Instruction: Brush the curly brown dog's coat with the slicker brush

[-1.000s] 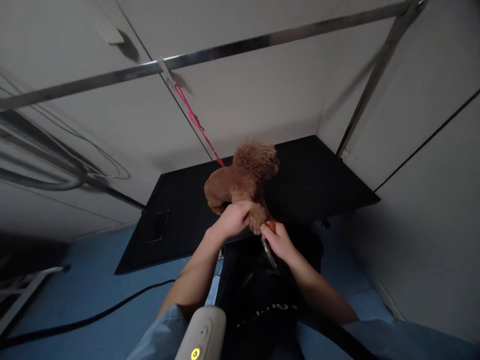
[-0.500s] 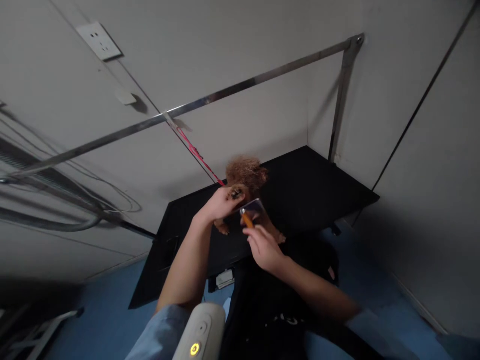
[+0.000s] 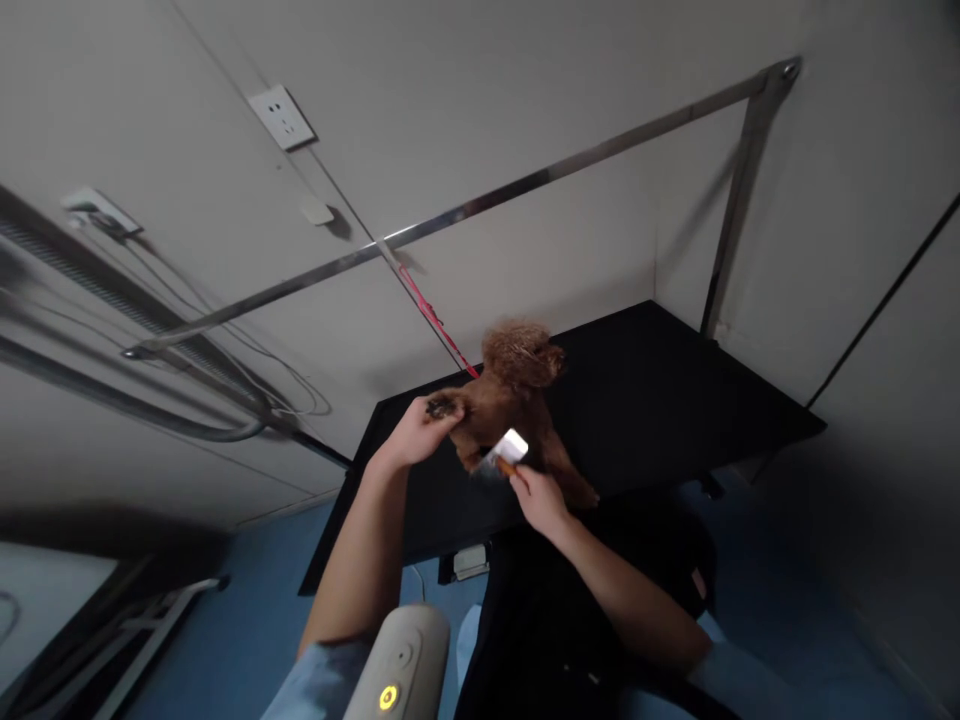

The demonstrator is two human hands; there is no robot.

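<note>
Left hand (image 3: 414, 434) has a raised paw (image 3: 441, 407) gripped, right hand (image 3: 541, 500) grips the brush (image 3: 514, 445) to its right; if the dog (image 3: 512, 398) yanks, it could get scratched imo.

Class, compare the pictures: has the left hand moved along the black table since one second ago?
Yes. Judged against the table, the left hand has moved towards its left end and farther in from the near edge.

paw (image 3: 442, 407): underside now showing | brush (image 3: 513, 444): farther from paw, now glinting
</note>
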